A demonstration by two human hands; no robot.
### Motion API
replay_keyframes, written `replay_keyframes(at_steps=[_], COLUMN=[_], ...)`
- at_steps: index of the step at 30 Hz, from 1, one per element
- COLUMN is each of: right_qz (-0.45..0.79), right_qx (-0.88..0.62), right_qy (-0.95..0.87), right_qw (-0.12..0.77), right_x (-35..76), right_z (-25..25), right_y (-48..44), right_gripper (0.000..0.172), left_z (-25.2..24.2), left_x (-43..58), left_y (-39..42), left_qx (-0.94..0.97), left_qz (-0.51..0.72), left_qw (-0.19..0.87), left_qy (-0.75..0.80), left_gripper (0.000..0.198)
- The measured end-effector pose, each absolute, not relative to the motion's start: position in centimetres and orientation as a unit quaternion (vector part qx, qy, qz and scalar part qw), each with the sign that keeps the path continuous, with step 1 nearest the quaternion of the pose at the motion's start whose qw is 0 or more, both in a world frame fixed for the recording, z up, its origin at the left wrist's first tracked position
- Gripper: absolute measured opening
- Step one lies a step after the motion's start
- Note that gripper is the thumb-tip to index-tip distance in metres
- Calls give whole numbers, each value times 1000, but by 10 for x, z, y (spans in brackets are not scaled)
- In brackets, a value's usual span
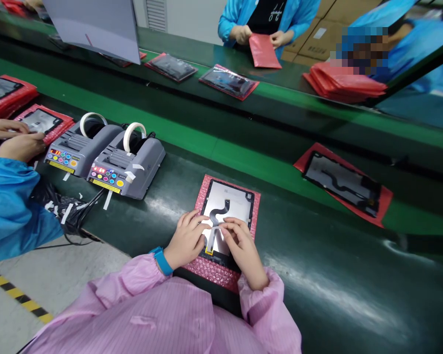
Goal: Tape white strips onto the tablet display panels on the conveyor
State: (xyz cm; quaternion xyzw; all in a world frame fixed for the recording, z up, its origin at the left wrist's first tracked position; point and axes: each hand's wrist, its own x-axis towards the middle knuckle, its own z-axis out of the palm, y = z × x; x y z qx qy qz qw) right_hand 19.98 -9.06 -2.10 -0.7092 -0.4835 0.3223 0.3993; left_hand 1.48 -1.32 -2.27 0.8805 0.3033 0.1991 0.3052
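A flat panel point(235, 196) with a black frame and silvery back lies on pink bubble wrap point(221, 276) in front of me. A curved black flex cable point(219, 211) runs down its middle, and a yellow-edged piece point(209, 252) sits near its lower edge. My left hand point(186, 238) rests at the panel's left side, its thumb and forefinger closed near the cable. Opposite it, my right hand point(242, 246) has its fingertips pinched on a pale strip point(211, 239) over the cable. The strip spans the space between both hands' fingertips.
Two grey tape dispensers point(125, 164) stand on the green bench point(299, 275) at the left, beside a co-worker's hands point(20, 142). Beyond, a green belt point(192, 132) carries a panel on a red sleeve point(341, 182). People in blue handle red sleeves point(265, 50) across the line.
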Motion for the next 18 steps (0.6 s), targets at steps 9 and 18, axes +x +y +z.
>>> replay_keyframes(at_steps=[9,18], right_qz=[320,327], right_qx=[-706,-701], right_qy=[-493,-487], right_qw=[396,405], right_x=[199,199], right_z=[-20,-19], right_y=[-90,-89], right_gripper=[23,22], left_z=[-24,-24], left_x=[15,15], left_y=[-13,-13], left_qx=[881,881], left_qz=[200,199], left_qw=[301,305], left_qy=[305,303], left_gripper=[35,35])
